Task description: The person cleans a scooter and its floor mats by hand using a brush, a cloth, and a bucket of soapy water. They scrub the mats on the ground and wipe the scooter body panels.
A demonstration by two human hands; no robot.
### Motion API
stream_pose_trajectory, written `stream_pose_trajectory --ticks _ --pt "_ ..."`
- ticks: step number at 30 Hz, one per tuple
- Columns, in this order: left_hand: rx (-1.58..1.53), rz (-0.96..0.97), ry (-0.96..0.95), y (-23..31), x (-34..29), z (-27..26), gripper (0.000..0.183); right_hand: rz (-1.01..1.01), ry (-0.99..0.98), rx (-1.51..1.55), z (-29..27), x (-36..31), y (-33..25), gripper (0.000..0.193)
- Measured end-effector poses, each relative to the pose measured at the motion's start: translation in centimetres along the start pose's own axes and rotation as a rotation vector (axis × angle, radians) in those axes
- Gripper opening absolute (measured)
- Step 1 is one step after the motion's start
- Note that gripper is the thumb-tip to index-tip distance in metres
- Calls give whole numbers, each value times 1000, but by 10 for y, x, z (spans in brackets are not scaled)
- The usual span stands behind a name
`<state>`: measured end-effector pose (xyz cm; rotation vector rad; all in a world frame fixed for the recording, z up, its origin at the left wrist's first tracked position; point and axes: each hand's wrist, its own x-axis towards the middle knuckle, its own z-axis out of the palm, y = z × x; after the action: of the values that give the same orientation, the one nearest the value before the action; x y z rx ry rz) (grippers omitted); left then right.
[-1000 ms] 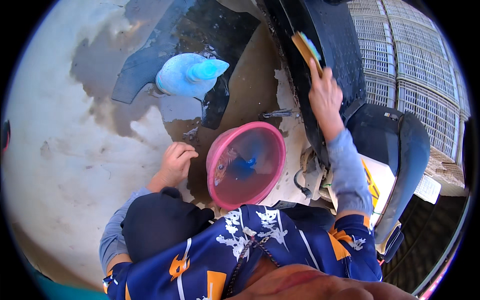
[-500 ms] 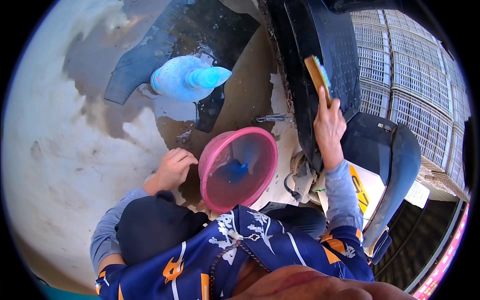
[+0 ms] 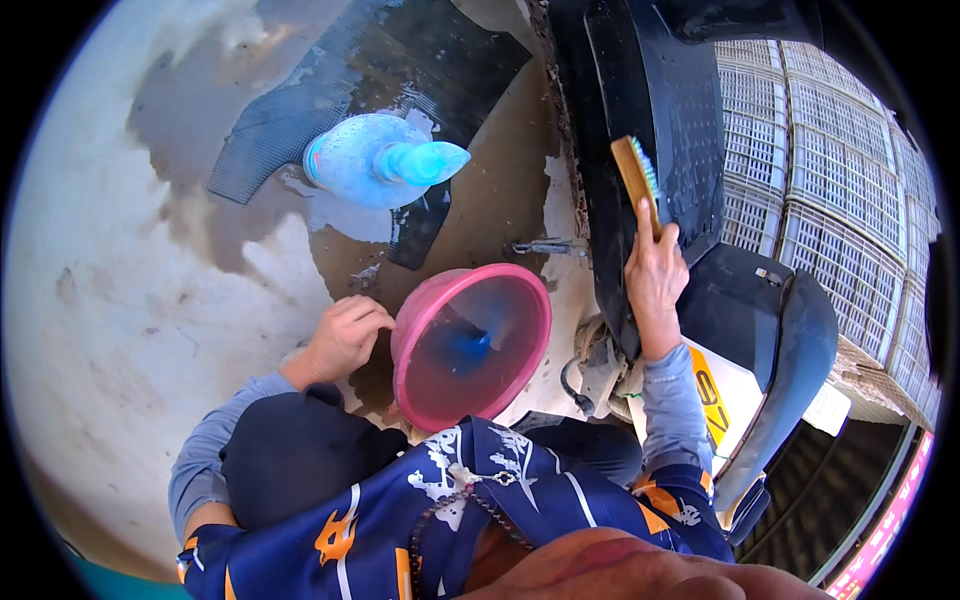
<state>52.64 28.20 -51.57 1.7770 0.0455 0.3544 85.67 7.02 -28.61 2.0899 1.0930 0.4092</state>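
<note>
My right hand (image 3: 657, 275) grips a wooden scrubbing brush (image 3: 634, 178) with pale blue bristles. The bristles face right, close over the wet black footboard (image 3: 680, 130) of what looks like a scooter; whether they touch it I cannot tell. Curled fingers of my left hand (image 3: 347, 335) meet the left rim of a pink plastic basin (image 3: 408, 345), pinching it. Murky water fills the basin, and something blue (image 3: 478, 342) shows in it. Beyond the basin stands a translucent blue bottle (image 3: 365, 160) with a bright blue cap.
Under the bottle lies a black rubber mat (image 3: 285, 120) on wet ground. A dark seat (image 3: 740, 290) and a white-and-yellow plate (image 3: 708, 395) are beside my right forearm. White plastic crates (image 3: 840, 150) are stacked at the far right. Loose fittings (image 3: 595, 365) protrude near the basin.
The brush and my right hand have shifted slightly nearer along the black footboard. My left hand stays at the basin rim. The view has shifted slightly.
</note>
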Motion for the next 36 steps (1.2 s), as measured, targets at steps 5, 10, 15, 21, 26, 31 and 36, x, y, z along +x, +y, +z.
stream_pose_trajectory --ticks 5,10,15,21,26,31,36 --pt "-12 66 -65 8 19 3 20 -17 133 26 10 84 -17 62" --pt "89 -55 -130 -6 4 12 16 -87 261 -11 21 192 -34 52" --pt "80 -179 -193 -5 -18 16 14 -216 4 -135 3 59 -23 50" --pt "51 -71 -150 -1 -6 18 16 -283 220 -128 23 183 -46 38" --pt "37 -66 -112 -8 -4 7 16 -231 337 -175 56 252 -71 22" --pt "-30 -62 -73 -5 0 3 15 -411 -48 -311 56 69 -56 38" --pt "-112 129 -100 8 33 15 16 -361 132 -258 44 140 -60 24"
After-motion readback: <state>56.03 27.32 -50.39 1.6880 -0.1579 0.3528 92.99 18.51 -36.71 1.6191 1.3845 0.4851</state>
